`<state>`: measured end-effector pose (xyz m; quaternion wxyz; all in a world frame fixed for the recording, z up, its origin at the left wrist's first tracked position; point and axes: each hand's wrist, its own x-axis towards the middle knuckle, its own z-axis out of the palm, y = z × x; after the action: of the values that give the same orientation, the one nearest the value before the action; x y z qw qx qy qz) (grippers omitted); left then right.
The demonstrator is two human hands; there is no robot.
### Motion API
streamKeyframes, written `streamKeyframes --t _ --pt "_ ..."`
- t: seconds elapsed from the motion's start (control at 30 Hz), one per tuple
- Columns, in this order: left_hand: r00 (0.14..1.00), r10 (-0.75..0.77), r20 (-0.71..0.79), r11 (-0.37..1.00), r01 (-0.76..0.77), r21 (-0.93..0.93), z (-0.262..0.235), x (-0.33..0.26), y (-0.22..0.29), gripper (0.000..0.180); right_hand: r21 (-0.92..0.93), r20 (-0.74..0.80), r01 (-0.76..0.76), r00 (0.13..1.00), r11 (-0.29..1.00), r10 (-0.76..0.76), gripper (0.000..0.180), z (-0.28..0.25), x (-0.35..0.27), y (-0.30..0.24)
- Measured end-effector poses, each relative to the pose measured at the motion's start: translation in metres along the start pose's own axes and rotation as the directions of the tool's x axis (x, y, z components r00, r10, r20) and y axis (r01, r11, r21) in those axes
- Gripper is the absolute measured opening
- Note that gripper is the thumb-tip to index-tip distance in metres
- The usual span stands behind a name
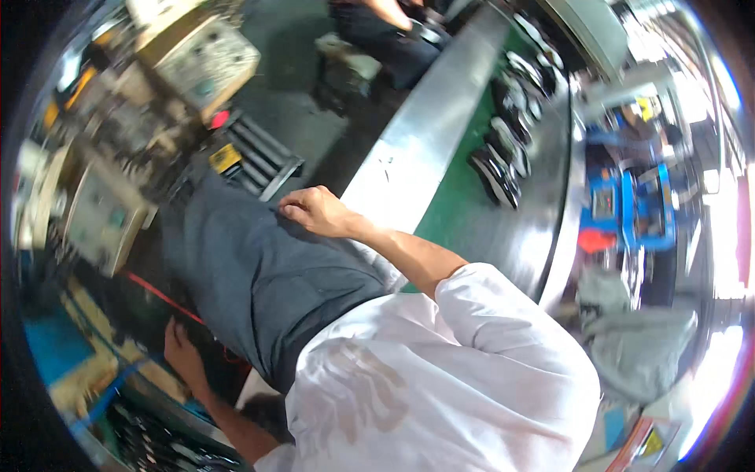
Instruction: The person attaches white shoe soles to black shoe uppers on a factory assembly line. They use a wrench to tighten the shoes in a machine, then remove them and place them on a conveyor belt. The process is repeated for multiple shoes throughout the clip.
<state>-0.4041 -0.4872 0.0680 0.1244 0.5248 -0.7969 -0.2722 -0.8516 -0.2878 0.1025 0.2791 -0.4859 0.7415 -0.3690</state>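
Note:
My right hand [318,211] is over the thigh of my grey trousers [271,259]. Its fingers are curled in, and nothing shows in them. Low on the other side hangs my left hand [183,352], its fingers loosely apart and holding nothing I can see. A red cord or tube [163,296] runs close by it. A white shirt [464,377] with a brownish stain covers my body.
A green conveyor belt [452,200] with a metal edge [429,110] carries several dark-and-white shoes [503,161]. Machine boxes [206,63] and a metal roller frame [255,153] stand left. Another person [385,35] sits beyond. Blue plastic frames [629,208] stand at right.

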Motion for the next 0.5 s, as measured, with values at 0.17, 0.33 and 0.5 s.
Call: streamKeyframes --t 0.17,0.33,0.5 --pt "0.922 0.359 0.149 0.930 -0.338 -0.148 0.073 0.098 0.158 0.033 0.079 -0.366 -0.374 0.851 0.924 0.376 0.030 -0.038 -0.115 0.118" --pt "0.863 0.379 0.334 0.925 -0.344 -0.160 0.079 0.111 0.205 0.032 -0.367 -0.673 -0.745 0.626 0.558 0.394 0.032 -0.135 -0.274 0.205" --pt "0.862 0.311 0.401 0.948 -0.309 -0.073 0.069 0.114 0.178 0.031 -0.241 -0.740 -0.933 0.356 0.268 0.571 0.094 -0.244 -0.351 0.262"
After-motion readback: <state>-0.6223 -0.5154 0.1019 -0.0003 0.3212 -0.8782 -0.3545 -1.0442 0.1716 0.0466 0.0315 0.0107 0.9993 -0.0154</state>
